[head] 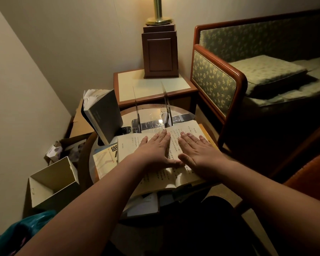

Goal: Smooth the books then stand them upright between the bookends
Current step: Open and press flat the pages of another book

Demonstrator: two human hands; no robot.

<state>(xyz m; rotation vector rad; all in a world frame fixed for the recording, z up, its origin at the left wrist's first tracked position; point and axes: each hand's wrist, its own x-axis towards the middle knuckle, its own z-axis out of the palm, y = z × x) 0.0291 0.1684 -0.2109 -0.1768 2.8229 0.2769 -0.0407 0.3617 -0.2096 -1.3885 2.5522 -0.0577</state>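
Pressure should spread outward from the spine: my left grip [155, 150] and right grip [199, 153] lie flat, fingers straight, holding nothing, pressing the open book [128, 148] evenly.

Pretty sure I'm in a living room: wood-framed sofa [213, 80] right of my right hand [199, 152], brass lamp [160, 50] on a side table [129, 84] beyond it.

One wide-angle view, worn on the head, looks forward and steeply down on the open book [129, 146] from close above its near edge, facing the wall [81, 43] beyond the book, sofa [266, 74] to its right
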